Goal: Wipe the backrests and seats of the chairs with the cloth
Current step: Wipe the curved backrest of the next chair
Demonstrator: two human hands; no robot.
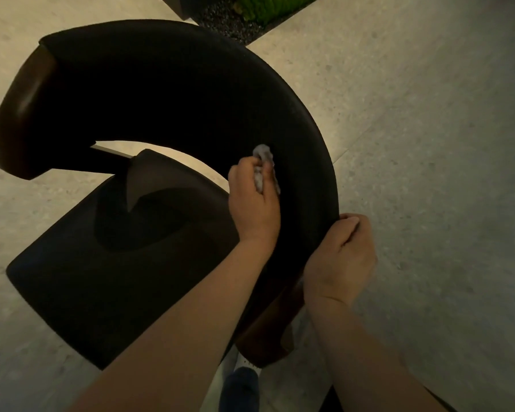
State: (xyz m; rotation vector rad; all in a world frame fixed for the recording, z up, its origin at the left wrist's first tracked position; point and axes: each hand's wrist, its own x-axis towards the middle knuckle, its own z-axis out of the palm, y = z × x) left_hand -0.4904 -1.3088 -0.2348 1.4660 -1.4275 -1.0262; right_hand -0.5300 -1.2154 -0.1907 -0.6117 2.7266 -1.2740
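A dark chair with a curved, padded backrest [167,93] fills the middle of the view, its dark seat [81,281] below and left. My left hand [254,209] grips a crumpled grey cloth [262,165] and presses it against the inner face of the backrest on the right side. My right hand [341,260] holds the outer edge of the backrest, fingers curled round the rim. Brown wooden arm ends show at the upper left [24,93] and at the bottom [268,331].
Pale speckled floor tiles [428,144] surround the chair. A bed of dark gravel and green moss [250,13] lies at the top. My foot in a dark sock and light shoe [241,385] stands below the chair.
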